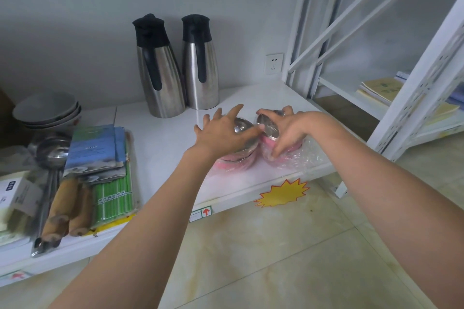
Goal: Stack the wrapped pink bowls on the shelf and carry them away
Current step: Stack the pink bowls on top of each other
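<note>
A stack of wrapped pink bowls (238, 160) with shiny steel insides sits on the white shelf (173, 133), near its front edge. My left hand (223, 133) hovers over this stack with fingers spread, the thumb touching the rim. Just to the right, my right hand (286, 130) grips another pink bowl (270, 148) in clear plastic wrap and holds it tilted, its steel inside facing left toward the stack. Crinkled plastic wrap (306, 155) lies under and beside that bowl.
Two steel thermos jugs (160, 70) (199, 65) stand behind the bowls by the wall. To the left lie booklets (98, 148), green chopstick packs (114, 198), a ladle (51, 155), wooden rollers and grey bowls (46, 110). A white rack (414, 98) stands at right.
</note>
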